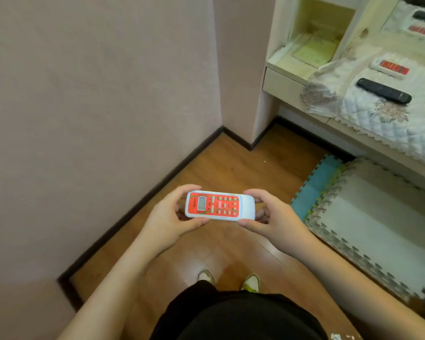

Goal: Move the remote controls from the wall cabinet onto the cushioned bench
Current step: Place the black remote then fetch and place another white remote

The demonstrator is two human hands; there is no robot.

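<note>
A white remote control with a red keypad and small screen (219, 205) is held level in front of me, above the wooden floor. My left hand (168, 217) grips its screen end and my right hand (277, 217) grips the other end. On the quilted cushioned bench (378, 114) at the upper right lie a black remote (384, 90) and another white and red remote (390, 67). Left of the bench an open cream cabinet compartment (314, 47) holds flat papers.
A pink wall (96, 106) runs close on my left, with a dark skirting board down to the floor. Foam puzzle mats, grey-white (373, 224) and blue (314, 190), cover the floor at the right below the bench. A mirror behind the bench repeats the remotes.
</note>
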